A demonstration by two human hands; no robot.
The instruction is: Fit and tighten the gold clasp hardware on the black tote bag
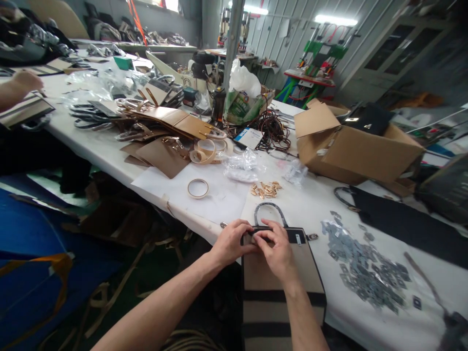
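A beige handbag (pixel 283 292) with dark stripes lies on the white table (pixel 314 204) at its near edge, its dark handle (pixel 270 209) looping away from me. My left hand (pixel 232 241) grips the bag's top edge at the left, fingers curled. My right hand (pixel 278 251) rests on the top band beside it, fingertips pinching at the dark strip near the middle. A small metal tab (pixel 312 237) sticks out at the bag's right corner.
A pile of small silver metal plates (pixel 365 268) lies to the right, gold clasps (pixel 266 189) and a tape ring (pixel 198 188) ahead. An open cardboard box (pixel 351 146), a black bag (pixel 395 219), tan leather pieces (pixel 164 131) and another person's hand (pixel 25 80) at far left.
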